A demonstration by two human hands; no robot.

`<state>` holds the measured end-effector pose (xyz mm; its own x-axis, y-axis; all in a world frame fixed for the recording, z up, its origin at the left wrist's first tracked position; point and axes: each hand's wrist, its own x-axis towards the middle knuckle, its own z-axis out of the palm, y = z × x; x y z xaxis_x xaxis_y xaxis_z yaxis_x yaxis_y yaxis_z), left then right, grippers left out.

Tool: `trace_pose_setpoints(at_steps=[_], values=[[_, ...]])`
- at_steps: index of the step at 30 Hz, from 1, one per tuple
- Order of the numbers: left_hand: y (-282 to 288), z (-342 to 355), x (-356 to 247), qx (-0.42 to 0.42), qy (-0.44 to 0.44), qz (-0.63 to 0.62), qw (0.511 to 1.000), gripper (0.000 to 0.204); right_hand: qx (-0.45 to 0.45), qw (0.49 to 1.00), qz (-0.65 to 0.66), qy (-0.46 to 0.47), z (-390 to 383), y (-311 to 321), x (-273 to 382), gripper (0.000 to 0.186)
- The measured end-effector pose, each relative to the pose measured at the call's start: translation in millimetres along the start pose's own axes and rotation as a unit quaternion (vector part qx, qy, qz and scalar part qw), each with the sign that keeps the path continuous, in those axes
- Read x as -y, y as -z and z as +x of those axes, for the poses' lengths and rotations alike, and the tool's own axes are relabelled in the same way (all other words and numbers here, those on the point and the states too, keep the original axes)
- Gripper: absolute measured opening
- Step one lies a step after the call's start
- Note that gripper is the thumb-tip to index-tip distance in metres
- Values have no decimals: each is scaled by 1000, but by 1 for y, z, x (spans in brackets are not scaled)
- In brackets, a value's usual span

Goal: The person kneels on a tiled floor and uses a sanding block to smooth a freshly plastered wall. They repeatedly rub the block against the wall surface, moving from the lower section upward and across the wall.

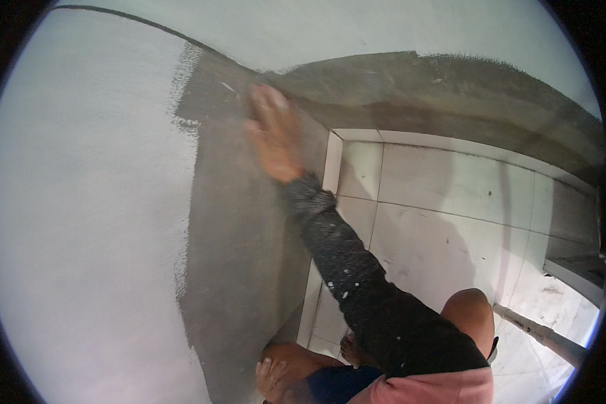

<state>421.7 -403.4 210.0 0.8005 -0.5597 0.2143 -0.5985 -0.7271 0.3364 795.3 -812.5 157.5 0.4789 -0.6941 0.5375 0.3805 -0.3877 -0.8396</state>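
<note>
My right hand [274, 131], slightly smeared by motion, is stretched out over the bare grey wall [229, 168], close to the corner where two walls meet. Its fingers point up toward the corner and look extended, and I make out nothing held in it. The black sleeve [357, 283] on that arm carries white paint specks. At the lower edge, my left hand [271, 379] rests on my bent left knee, its fingers laid out and only partly in view. White paint [94, 202] covers the wall left of the grey area, ending in a ragged brushed edge.
A second grey band [438, 87] runs along the adjoining wall, below white paint. Pale tiles cover the floor [431, 182], edged by a tiled skirting [451, 145]. A pole [539, 330] slants at the lower right, near a low ledge [576, 279].
</note>
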Motion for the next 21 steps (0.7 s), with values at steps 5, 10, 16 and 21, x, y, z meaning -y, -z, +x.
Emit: trace_pose_setpoints(at_steps=[5,10,16,21], values=[[7,19,-2,56,-16,8,998,47,6,940,-17,-342,-97,24,-93,72],[7,21,1,48,-46,6,998,46,24,996,-79,-38,-41,-14,18,68],[3,9,2,79,-60,3,995,53,-6,984,87,153,42,-12,148,68],[4,13,-2,43,-47,29,998,51,15,982,35,-186,-54,7,20,69]])
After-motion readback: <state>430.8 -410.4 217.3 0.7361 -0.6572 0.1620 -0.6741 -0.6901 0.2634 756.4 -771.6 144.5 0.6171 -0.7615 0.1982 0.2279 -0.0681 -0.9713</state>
